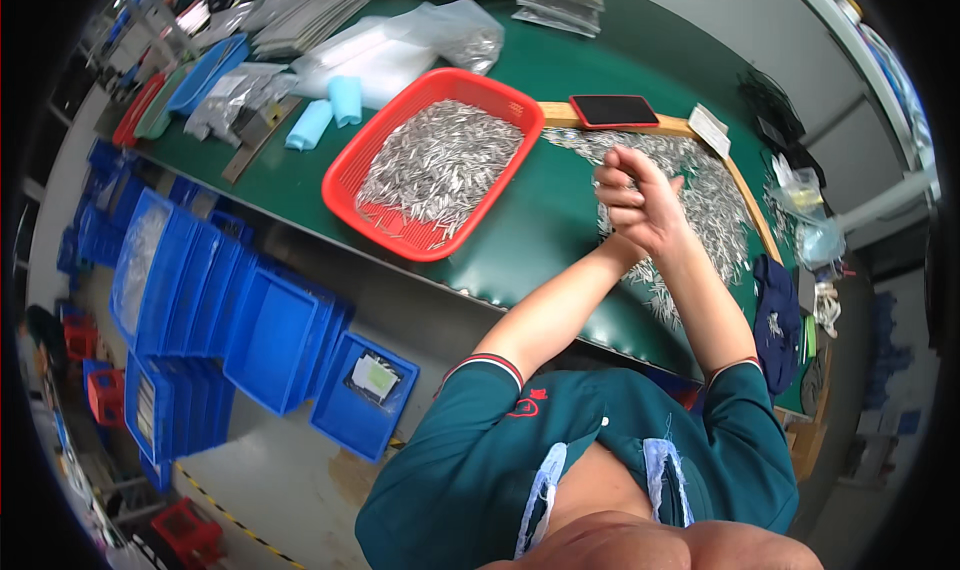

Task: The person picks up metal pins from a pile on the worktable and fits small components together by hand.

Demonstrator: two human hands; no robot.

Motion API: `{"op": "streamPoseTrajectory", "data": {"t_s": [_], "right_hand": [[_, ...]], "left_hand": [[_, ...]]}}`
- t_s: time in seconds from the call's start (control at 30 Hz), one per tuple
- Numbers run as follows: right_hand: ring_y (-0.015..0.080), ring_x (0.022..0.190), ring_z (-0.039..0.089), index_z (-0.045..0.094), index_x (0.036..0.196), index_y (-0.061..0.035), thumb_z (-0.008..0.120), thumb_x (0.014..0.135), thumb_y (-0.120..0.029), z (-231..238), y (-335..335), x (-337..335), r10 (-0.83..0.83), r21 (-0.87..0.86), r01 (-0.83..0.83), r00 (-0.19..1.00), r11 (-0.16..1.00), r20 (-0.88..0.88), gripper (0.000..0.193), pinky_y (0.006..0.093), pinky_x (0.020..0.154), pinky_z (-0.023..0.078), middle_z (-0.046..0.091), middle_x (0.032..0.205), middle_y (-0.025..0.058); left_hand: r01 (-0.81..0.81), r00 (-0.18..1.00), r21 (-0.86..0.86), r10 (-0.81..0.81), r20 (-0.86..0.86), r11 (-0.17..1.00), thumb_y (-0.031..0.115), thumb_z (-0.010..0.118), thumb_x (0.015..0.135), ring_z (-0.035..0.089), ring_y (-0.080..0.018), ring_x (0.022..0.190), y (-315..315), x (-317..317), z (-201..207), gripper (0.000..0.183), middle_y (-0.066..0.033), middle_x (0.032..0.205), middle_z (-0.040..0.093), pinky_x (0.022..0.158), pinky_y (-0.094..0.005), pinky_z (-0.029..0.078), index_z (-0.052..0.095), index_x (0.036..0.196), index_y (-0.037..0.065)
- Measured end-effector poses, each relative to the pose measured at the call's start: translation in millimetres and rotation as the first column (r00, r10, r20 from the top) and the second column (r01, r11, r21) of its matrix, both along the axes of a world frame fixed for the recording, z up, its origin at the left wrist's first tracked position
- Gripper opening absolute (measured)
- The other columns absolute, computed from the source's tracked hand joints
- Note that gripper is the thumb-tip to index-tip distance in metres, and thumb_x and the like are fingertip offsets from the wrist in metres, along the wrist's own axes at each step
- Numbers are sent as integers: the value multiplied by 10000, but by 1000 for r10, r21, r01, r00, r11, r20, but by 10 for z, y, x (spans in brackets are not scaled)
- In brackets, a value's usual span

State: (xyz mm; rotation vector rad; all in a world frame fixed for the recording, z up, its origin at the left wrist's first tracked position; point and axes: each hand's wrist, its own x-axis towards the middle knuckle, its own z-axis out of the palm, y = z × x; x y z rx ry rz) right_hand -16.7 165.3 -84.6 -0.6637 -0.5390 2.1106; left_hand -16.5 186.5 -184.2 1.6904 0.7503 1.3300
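Note:
Over the pile of small slim silvery metal pieces (pixel 712 205) on the green table, my forearms cross at the wrists. My right hand (pixel 640 202) is raised above the pile with its fingers curled closed; whatever they may hold is too small or hidden to make out. Behind the right wrist lies my left hand (pixel 627 251), mostly covered, so its fingers cannot be read. To the left of both hands stands a red plastic basket (pixel 343 202) holding many of the same metal pieces. Wooden strips (pixel 750 195) edge the loose pile at its far and right sides.
A phone-like black device with a red edge (pixel 614 111) and a white card (pixel 709 130) rest by the strips. Light-blue rolls (pixel 310 124) and plastic bags (pixel 390 55) lie farther left. Stacked blue bins (pixel 268 335) stand on the floor; dark cloth (pixel 776 320) hangs at right.

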Motion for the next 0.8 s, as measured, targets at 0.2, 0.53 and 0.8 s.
{"op": "streamPoseTrajectory", "data": {"t_s": [0.2,0.53,0.8], "right_hand": [[9,480,360,538,840,-79,440,888,-353,77,613,-998,172,44,-175,983,984,60,295,137,352,256,419,646,-56],[187,1150,386,562,1122,-131,181,878,-566,43,797,-1344,-131,550,-552,620,627,773,627,355,961,265,490,1202,48],[155,1006,513,497,1149,-32,413,896,-359,144,609,-394,-222,547,-210,755,810,618,422,278,824,415,523,1139,78]], "left_hand": [[-160,933,204,215,-287,966,175,501,818,563,-283,868,-26,-118,84,345,-146,881,601,791,-452,372,467,1128,28],[-284,891,384,390,-233,879,178,477,833,553,-277,888,-10,-53,53,340,-126,961,587,815,-413,376,465,1145,41],[-143,984,140,156,-85,980,174,487,810,531,-307,872,86,126,-90,340,-198,941,555,769,-400,406,473,1097,-7]]}}
